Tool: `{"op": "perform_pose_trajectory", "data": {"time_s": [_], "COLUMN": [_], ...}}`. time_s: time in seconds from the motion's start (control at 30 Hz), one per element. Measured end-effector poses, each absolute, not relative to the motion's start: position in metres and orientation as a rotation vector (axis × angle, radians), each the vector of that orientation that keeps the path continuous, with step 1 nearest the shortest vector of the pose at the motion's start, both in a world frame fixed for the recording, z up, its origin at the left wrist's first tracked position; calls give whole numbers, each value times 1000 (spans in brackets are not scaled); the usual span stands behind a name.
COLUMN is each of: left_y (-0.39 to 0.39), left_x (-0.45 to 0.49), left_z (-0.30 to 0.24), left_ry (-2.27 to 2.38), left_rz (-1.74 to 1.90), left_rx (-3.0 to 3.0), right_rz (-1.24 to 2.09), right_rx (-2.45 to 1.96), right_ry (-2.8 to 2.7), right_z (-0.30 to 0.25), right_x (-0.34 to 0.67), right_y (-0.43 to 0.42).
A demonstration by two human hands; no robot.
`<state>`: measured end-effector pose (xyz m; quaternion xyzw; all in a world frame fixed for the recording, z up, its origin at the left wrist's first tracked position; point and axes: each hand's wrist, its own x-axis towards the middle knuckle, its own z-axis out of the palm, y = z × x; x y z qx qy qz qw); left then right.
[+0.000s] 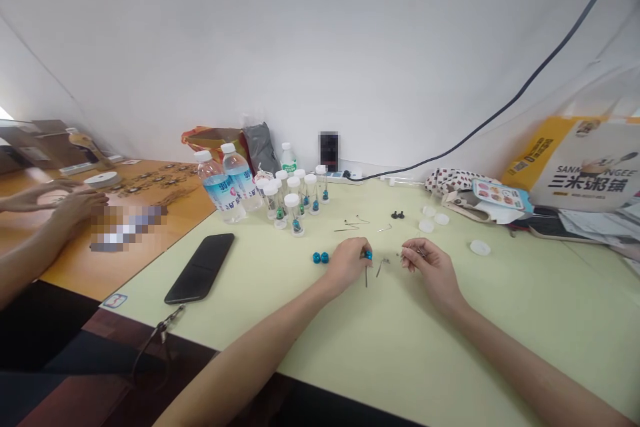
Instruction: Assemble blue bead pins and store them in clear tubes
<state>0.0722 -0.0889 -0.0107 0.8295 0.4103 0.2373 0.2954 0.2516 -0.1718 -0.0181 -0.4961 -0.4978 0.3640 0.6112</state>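
Observation:
My left hand (349,263) is closed in a pinch on a small shiny blue metal piece (369,255), with a thin metal rod (366,277) pointing down below it. To the left of that hand lie two round blue pieces (321,257) side by side. My right hand (436,272) also has its fingertips pinched together; whatever sits between them is too small to make out. Between the hands, small bent metal bits (383,267) rest on the pale green table top (360,347). Farther back are thin bent wires (347,229) and small black parts (398,215).
Several clear tubes (293,215) with white caps hold blue or green pieces. Behind them stand water bottles (220,190). A black phone (200,268) lies left, loose white caps (480,248) right, and a bag (590,163) farther right. A co-worker's hands (75,203) are at the orange table.

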Motion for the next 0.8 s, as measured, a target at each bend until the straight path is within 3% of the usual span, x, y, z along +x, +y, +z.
{"op": "perform_pose_trajectory", "data": {"time_s": [0.17, 0.33, 0.8], "left_y": [-101, -119, -121], "left_x": [80, 89, 93], "left_z": [-2, -3, -16], "left_ry": [896, 696, 650], "left_rz": [738, 599, 594], "left_rx": [2044, 1825, 1692], "right_rz": [821, 761, 772], "right_rx": [-1154, -1166, -1238], "right_ry": [-1156, -1205, -1299], "right_z": [-15, -12, -14], "right_x": [248, 249, 246], "right_y": [-173, -178, -181]}}
